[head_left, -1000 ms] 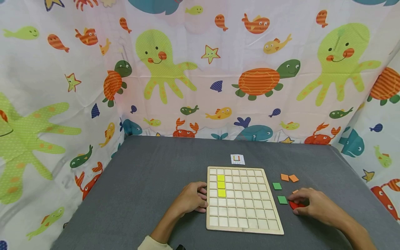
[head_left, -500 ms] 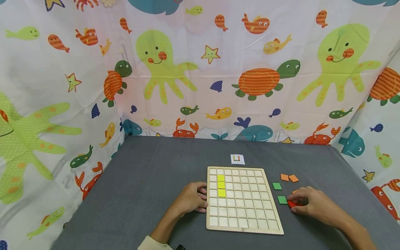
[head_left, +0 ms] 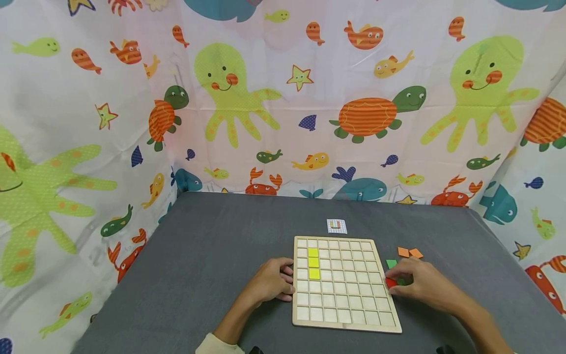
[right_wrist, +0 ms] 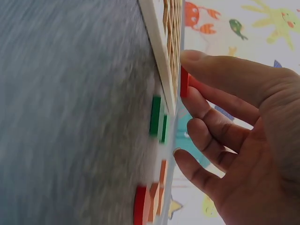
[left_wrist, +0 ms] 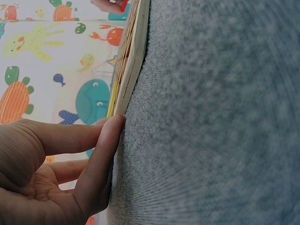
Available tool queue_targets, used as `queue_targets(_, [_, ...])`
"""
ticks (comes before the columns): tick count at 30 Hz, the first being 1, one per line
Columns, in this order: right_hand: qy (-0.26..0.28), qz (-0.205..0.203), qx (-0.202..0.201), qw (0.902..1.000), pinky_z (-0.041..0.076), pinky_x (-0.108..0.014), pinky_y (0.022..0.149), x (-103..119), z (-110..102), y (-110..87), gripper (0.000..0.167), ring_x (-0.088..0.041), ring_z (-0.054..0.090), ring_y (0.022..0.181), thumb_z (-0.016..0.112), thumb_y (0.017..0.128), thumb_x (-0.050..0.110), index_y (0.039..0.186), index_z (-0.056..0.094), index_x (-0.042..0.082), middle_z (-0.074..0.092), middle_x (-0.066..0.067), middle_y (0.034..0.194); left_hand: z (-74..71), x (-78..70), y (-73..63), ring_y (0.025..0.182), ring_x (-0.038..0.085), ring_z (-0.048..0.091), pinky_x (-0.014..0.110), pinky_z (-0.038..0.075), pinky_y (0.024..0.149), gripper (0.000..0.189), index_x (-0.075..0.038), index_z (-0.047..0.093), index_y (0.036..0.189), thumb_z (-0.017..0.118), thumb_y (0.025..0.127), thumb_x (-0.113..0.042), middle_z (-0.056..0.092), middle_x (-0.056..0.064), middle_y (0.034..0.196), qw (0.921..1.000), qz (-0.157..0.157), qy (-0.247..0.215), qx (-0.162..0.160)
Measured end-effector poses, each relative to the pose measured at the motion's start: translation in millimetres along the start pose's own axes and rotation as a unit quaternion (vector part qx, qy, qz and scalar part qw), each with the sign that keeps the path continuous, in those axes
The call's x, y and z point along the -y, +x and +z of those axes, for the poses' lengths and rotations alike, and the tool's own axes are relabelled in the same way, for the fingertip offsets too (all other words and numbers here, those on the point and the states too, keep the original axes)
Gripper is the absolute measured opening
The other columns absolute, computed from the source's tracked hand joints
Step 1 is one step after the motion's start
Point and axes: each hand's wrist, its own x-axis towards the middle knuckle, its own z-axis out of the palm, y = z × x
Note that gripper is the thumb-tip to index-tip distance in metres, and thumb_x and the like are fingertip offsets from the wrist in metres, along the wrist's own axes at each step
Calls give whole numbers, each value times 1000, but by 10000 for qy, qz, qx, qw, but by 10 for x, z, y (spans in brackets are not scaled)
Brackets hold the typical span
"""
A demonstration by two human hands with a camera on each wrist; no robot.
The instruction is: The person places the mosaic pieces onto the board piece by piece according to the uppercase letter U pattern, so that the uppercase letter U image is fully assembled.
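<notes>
My left hand (head_left: 270, 280) rests against the left edge of a wooden grid board (head_left: 347, 301); in the left wrist view its thumb and finger (left_wrist: 104, 145) touch the board's side. Three yellow square tiles (head_left: 313, 262) fill a column of cells near the board's upper left. My right hand (head_left: 422, 285) pinches a red tile (head_left: 391, 282) between thumb and fingers, at the board's right edge. The right wrist view shows that red tile (right_wrist: 184, 82) raised above the table. Green tiles (head_left: 391, 263) lie close by, one partly hidden under the right hand.
Orange tiles (head_left: 403, 251) lie right of the board. Another red piece (right_wrist: 140, 206) sits on the table in the right wrist view. Behind the board is a small card (head_left: 337, 226) with a coloured pattern on a grid. A printed curtain (head_left: 283, 98) surrounds the grey table (head_left: 230, 231).
My right hand has picked up the red tile and carried it left, past the green tile, to the board's right edge. My left hand has stayed in place.
</notes>
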Motion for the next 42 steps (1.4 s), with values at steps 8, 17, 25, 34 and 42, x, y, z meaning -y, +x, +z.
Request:
queue_targets(8, [307,-548,-26,9980,55,-25,73,163,105,134,35,-5,59,89,88,87,38,111,79,15,66,6,100,9,-1,7,88,21,66,36,68,62,71,7,54,147,75,80,18,61,16,115,10000,-7,32,-26])
queue_targets(17, [270,-907,-32,9955,52,-25,72,362,229,273,30,-10,55,92,88,88,35,111,80,19,66,10,101,13,-1,6,89,21,67,36,68,62,71,7,54,148,75,81,18,61,16,115,9999,-35,90,-46])
queue_targets(25, [292,-1202,164,9922,54,-30,81,520,360,434,22,-11,57,100,86,90,33,109,81,24,70,14,105,10,-6,-2,87,21,68,35,68,62,72,8,53,148,75,81,19,61,16,115,10000,-2,42,-30])
queue_targets(34, [185,-1337,351,9902,56,-32,84,732,466,547,25,-10,57,100,87,89,33,110,82,22,70,15,105,11,-12,-9,87,22,68,36,68,62,72,8,53,148,75,81,20,61,17,116,10000,13,-19,-13])
queue_targets(42, [94,-1477,409,9881,56,-36,91,918,525,616,22,-12,57,99,88,89,29,108,82,21,71,14,103,11,-17,-10,88,22,67,36,68,63,72,8,53,148,75,81,19,61,18,117,10000,-4,-1,-23])
